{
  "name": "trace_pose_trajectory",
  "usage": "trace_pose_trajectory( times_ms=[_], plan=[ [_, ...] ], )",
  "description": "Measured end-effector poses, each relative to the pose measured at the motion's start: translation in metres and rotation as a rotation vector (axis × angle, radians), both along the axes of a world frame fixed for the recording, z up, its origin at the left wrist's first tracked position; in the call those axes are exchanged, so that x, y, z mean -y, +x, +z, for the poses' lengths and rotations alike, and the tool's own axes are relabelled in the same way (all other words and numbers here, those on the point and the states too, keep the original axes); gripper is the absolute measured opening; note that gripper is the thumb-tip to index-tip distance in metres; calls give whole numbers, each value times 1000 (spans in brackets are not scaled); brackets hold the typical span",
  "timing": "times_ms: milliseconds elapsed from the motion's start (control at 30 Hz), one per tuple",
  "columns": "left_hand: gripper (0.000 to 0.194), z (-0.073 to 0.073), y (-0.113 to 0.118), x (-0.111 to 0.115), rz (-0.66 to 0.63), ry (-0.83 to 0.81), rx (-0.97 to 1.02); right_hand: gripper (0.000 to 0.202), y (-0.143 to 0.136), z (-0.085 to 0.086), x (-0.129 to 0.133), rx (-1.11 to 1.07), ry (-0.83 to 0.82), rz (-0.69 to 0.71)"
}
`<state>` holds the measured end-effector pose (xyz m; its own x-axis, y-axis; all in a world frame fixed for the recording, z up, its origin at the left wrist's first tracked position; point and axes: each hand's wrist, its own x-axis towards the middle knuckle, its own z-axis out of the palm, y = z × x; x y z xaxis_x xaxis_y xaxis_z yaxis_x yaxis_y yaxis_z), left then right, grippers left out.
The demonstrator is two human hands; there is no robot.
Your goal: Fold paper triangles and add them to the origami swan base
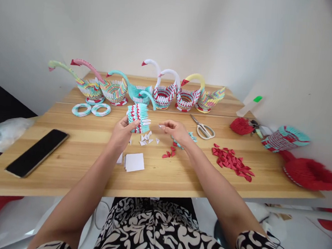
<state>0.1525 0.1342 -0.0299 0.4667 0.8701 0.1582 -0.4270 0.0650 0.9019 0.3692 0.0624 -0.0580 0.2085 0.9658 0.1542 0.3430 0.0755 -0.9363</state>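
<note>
My left hand (123, 129) is closed around a folded-paper body (138, 112) built of turquoise, red and white pieces, held above the table. Between the fingertips of my right hand (173, 129) is a small white folded paper piece (161, 126), just right of the body and apart from it. Below my hands lie several loose white paper triangles (144, 138). Red triangles (169, 153) lie nearer me, and turquoise pieces (193, 137) are partly hidden behind my right wrist. A stack of white paper rectangles (134, 162) lies near the table's front.
Several finished paper swans (164, 95) line the back. Two paper rings (81, 109) and a phone (37, 152) lie left. Scissors (205, 130), a red triangle pile (233, 162), a red paper swan (313, 174) and a turquoise-and-red paper basket (287, 138) are right.
</note>
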Motion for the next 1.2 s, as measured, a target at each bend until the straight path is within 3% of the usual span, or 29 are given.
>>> trace_pose_trajectory(
  times_ms=[67,133,333,500,633,1200],
  plan=[
    [39,0,0,1,-6,-4,-9,48,-3,3,8,-260,18,-23],
    [38,0,1,2,-13,-18,-21,55,-6,5,16,-380,27,-28],
    [37,-1,5,6,-43,-64,-54,38,-9,4,26,-576,46,23],
    [40,-2,6,7,-51,-70,-72,37,-11,6,27,-699,73,23],
    [38,-2,6,9,-62,-67,-98,45,-11,7,26,-701,49,-8],
    [39,-1,6,14,-75,43,-158,33,-26,24,34,-344,153,-90]
  ],
)
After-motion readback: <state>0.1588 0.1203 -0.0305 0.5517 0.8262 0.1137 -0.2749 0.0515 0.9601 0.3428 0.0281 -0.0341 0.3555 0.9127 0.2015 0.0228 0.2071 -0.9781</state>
